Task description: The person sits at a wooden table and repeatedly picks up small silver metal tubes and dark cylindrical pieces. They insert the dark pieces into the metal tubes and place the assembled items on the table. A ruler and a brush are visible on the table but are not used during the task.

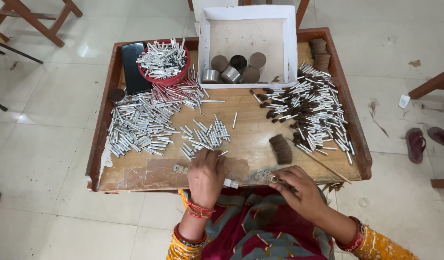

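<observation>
Right hand (pixel 299 188) near the tabletop (pixel 135 173) front edge, fingers pinched on a small brush ferrule (pixel 274 179). Left hand (pixel 206 174) palm-down, fingers curled over loose silver tubes (pixel 205 137); can't tell if it grips one. Dark bristle tuft (pixel 280 148) just beyond. Further out: big tube pile (pixel 137 127), finished brush pile (pixel 311 110), red bowl (pixel 165 61), white box (pixel 248 45). Risk: tubes roll, so a hand sweep could knock them off the edge.
</observation>
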